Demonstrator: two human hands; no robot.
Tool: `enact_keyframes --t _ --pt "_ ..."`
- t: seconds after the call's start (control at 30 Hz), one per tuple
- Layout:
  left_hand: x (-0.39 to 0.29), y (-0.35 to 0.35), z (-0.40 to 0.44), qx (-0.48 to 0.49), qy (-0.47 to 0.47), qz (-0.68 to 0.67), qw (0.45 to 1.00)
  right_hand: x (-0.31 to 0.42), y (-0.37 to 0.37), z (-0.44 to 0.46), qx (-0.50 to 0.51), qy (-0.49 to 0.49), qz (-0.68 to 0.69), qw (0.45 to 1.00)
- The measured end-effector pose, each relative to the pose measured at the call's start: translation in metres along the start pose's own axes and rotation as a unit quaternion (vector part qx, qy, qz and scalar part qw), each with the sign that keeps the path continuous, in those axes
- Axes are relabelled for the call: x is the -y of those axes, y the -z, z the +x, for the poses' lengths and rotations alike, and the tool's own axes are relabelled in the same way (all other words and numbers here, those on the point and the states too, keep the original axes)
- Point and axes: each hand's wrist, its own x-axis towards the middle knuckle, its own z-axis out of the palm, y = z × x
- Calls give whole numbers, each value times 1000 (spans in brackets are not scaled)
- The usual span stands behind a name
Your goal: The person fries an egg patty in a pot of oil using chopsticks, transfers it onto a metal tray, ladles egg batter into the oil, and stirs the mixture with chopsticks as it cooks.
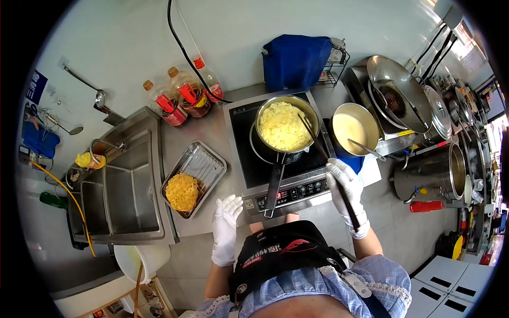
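Observation:
A saucepan full of chopped yellow food sits on the black induction cooktop. My right hand, white-gloved, is closed around long dark chopsticks, whose tips reach into the yellow food. My left hand, also gloved, is held with its fingers apart near the counter's front edge, left of the pan handle, holding nothing. To its upper left, a round golden-brown patty lies at the lower end of a metal tray with a rack.
Right of the cooktop stands a pot of pale liquid with a ladle. A wok and a tall steel pot are further right. At the left are bottles, a double sink and a white bucket.

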Motion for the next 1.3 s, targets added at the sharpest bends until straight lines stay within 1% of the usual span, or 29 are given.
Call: enact_keyframes --t 0.03,0.07,0.13,0.17,0.2,0.27,0.3,0.33,0.37,0.4,0.43,0.47,0.5,0.53,0.6,0.67,0.73,0.8,0.87,0.93,1.0,1.07,1.13,1.3 --pt "1 2 1 3 -1 0 1000 1 7 4 -5 -12 4 1000" --pt "2 5 2 5 -1 -1 1000 1 13 7 -26 -2 -3 1000" --pt "6 13 4 3 3 -7 1000 19 30 19 -34 11 -49 998" --pt "7 16 5 1 6 -11 1000 25 33 19 -40 -8 -55 998" --pt "7 18 5 1 8 -13 1000 35 38 21 -24 -31 -71 997" --pt "7 21 5 -2 12 -18 1000 44 44 26 -34 -39 -28 998" --pt "7 23 6 0 15 -20 1000 45 53 39 -27 8 -63 998" --pt "5 24 6 2 15 -17 1000 37 59 49 -60 -1 32 998" --pt "4 25 7 5 15 -15 1000 32 62 62 -90 -51 100 990" --pt "3 27 8 6 17 -19 1000 34 70 77 -114 -191 104 969" --pt "1 29 10 13 15 -14 1000 24 78 95 -100 -215 88 968" --pt "0 32 11 19 13 -9 1000 9 83 115 -93 -273 114 951" --pt "-2 34 13 20 15 -13 1000 -4 86 134 -65 -292 186 936" --pt "-3 37 14 23 13 -11 1000 -18 87 149 -41 -313 199 928" --pt "-7 39 15 26 13 -13 999 -50 89 174 0 -323 217 921" --pt "-9 42 13 3 11 -28 1000 -70 85 191 31 -345 205 915" --pt "-10 48 13 2 21 -49 999 -88 79 203 42 -347 218 911" --pt "-9 53 12 -10 21 -51 998 -90 72 211 55 -350 232 906" --pt "-9 54 12 -24 27 -50 998 -88 63 219 100 -350 207 908" --pt "-8 57 14 -37 33 -48 998 -89 54 226 110 -354 186 910" --pt "-7 59 16 -35 35 -57 997 -94 44 231 148 -345 162 913" --pt "-6 59 18 -33 36 -56 997 -94 33 232 156 -337 185 910" --pt "-7 57 20 -30 34 -56 997 -98 26 234 166 -333 172 912" --pt "-7 48 23 -27 29 -50 998 -99 33 239 170 -332 176 911"
